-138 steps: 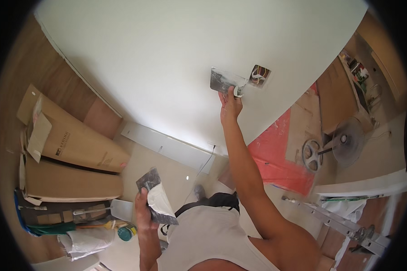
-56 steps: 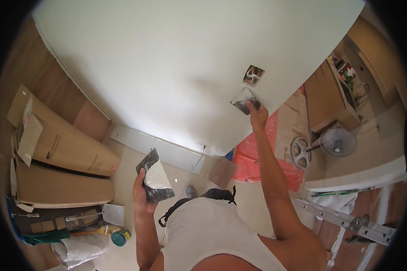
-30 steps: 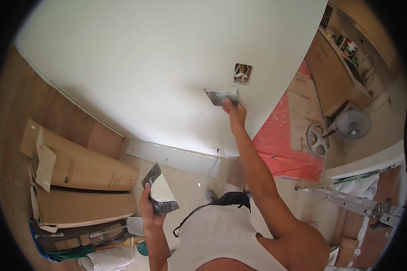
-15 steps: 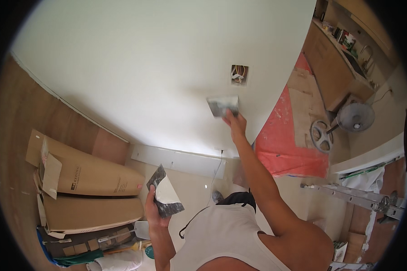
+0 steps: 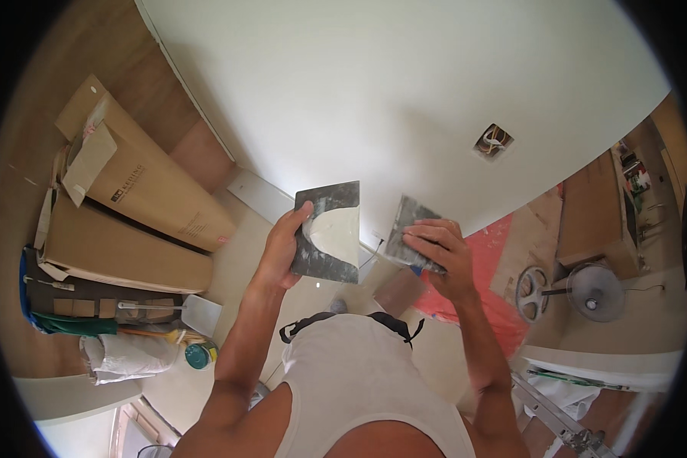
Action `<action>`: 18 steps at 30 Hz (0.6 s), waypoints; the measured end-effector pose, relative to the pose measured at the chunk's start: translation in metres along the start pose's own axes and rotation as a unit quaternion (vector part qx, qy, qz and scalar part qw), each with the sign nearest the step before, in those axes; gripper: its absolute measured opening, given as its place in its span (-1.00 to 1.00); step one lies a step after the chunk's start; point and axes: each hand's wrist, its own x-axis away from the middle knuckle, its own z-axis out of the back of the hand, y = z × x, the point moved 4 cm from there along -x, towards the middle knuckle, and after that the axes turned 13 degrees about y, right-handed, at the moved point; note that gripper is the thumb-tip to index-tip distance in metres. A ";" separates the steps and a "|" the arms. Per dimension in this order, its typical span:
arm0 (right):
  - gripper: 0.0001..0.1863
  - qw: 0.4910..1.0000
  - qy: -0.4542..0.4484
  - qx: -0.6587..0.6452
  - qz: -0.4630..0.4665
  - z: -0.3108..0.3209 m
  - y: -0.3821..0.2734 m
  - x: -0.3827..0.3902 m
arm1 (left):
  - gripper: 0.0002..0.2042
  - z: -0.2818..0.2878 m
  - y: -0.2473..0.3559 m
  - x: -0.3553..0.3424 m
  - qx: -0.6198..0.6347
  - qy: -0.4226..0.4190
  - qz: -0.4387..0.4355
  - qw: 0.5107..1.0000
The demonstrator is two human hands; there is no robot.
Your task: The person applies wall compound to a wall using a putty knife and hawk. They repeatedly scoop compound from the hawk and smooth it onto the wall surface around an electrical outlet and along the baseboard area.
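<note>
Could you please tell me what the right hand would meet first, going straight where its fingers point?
Probably the blade in the left hand, though its depth relative to the right hand is unclear.

Left hand: grips a dark plate bearing white paste
Right hand: holds a dark scraper near the plate
Wall: square opening with wires
</note>
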 end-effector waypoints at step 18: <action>-0.77 0.951 -0.232 0.046 0.197 0.013 -0.030 -0.048 | -0.64 -0.018 -0.004 0.020 -0.113 0.011 -0.062 0.992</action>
